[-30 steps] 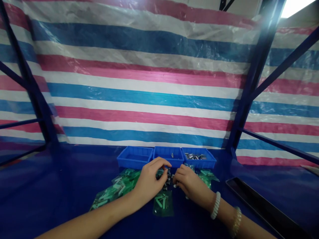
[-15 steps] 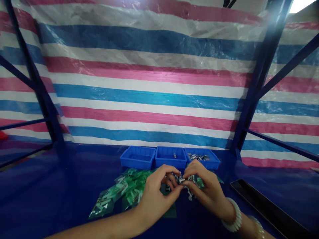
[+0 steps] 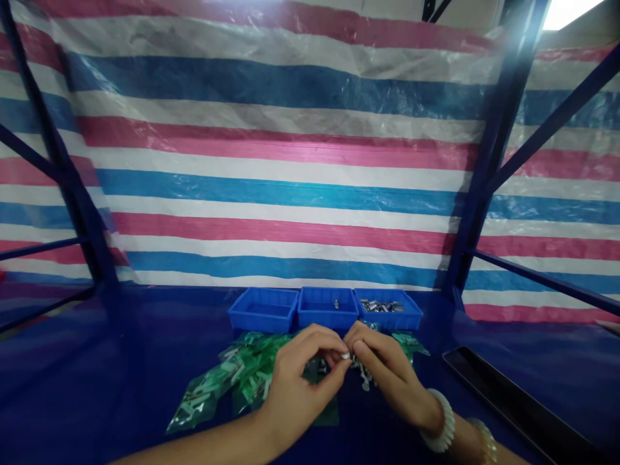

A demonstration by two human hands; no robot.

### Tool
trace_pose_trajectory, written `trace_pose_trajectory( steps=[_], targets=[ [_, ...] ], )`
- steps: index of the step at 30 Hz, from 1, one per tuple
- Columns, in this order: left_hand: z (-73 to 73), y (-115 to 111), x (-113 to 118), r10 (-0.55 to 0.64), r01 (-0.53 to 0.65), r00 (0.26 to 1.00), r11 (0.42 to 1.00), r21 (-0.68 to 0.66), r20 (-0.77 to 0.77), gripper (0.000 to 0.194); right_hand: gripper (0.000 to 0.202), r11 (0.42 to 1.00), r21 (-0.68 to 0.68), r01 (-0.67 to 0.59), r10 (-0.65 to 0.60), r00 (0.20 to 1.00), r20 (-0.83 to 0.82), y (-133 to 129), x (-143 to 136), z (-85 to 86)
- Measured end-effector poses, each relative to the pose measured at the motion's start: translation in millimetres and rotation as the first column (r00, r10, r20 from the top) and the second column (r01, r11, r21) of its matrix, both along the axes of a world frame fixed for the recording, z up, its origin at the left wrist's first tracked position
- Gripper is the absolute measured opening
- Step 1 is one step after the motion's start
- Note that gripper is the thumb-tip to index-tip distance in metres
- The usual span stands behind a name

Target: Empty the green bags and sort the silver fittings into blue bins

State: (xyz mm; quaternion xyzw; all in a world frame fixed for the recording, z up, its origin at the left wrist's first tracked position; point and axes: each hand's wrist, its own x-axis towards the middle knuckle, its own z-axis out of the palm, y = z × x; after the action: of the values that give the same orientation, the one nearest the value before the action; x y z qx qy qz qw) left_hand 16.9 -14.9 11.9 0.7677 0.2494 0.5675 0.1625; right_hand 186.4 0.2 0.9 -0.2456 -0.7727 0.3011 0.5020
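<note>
Thumb and fingers of my left hand [image 3: 310, 378] are closed on a small shiny metal piece [image 3: 345, 356]. My right hand [image 3: 387, 371] touches it from the right, its fingers pressed together at the same spot; whatever they hold is hidden. Below and behind the fingertips lies a pile of small metal parts [image 3: 364, 380], partly covered by my hands. Left of my left hand, clear bags with green and white strips [image 3: 208, 387] are spread on the blue table [image 3: 121, 374]. Another green bag [image 3: 411, 343] lies beyond my right hand.
Three blue bins stand in a row behind the hands: the left bin [image 3: 263, 322] shows no parts, the middle bin [image 3: 328, 319] holds a small metal part, the right bin [image 3: 390, 321] several. A dark flat device [image 3: 513, 400] lies at the right. Striped sheeting [image 3: 290, 194] hangs behind.
My right hand's fingers have closed in toward my left fingertips and now cover more of the metal piece. The whole view has shifted slightly.
</note>
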Motion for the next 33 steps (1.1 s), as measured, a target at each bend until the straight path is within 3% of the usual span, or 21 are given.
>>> trace_pose_trajectory(
  steps=[3, 6, 9, 12, 14, 18, 25, 29, 31, 33],
  targets=[
    [13.7, 18, 4, 0.068, -0.065, 0.996, 0.996, 0.065, -0.051, 0.012, 0.031, 0.985, 0.022, 0.172, -0.171, 0.984, -0.047, 9, 7, 2.0],
    [26.7, 57, 9, 0.174, -0.166, 0.975, 0.984, 0.072, -0.139, 0.011, 0.029, 0.946, 0.101, 0.307, -0.310, 0.951, 0.016, 21, 14, 1.0],
    [28.7, 99, 15, 0.200, -0.192, 0.948, 0.980, 0.055, -0.249, 0.013, 0.017, 0.934, 0.225, 0.277, -0.332, 0.906, 0.262, 32, 18, -5.8],
    [20.5, 119, 15, 0.198, -0.196, 0.931, 0.980, 0.037, -0.306, 0.020, 0.017, 0.939, 0.282, 0.195, -0.319, 0.799, 0.510, 39, 20, -14.0],
    [13.5, 114, 11, 0.202, -0.203, 0.923, 0.979, 0.031, -0.328, 0.020, 0.020, 0.939, 0.289, 0.186, -0.329, 0.727, 0.602, 41, 21, -16.7],
    [1.8, 82, -2, 0.189, -0.194, 0.916, 0.981, 0.022, -0.354, 0.022, 0.022, 0.932, 0.321, 0.170, -0.355, 0.613, 0.706, 39, 22, -14.4],
    [-9.4, 45, -13, 0.118, -0.130, 0.955, 0.991, -0.025, -0.272, 0.019, 0.017, 0.934, 0.328, 0.142, -0.348, 0.567, 0.747, 37, 19, -13.6],
    [-7.4, 40, -15, 0.135, -0.150, 0.971, 0.987, -0.061, -0.196, 0.017, 0.021, 0.937, 0.314, 0.155, -0.342, 0.594, 0.728, 37, 20, -14.2],
    [-7.9, 40, -15, 0.144, -0.164, 0.974, 0.981, -0.101, -0.174, 0.017, 0.020, 0.929, 0.335, 0.157, -0.349, 0.675, 0.651, 36, 21, -11.5],
    [-10.5, 38, -14, 0.133, -0.157, 0.978, 0.976, -0.152, -0.159, 0.018, 0.018, 0.920, 0.358, 0.160, -0.332, 0.804, 0.494, 34, 21, -7.0]
  ],
)
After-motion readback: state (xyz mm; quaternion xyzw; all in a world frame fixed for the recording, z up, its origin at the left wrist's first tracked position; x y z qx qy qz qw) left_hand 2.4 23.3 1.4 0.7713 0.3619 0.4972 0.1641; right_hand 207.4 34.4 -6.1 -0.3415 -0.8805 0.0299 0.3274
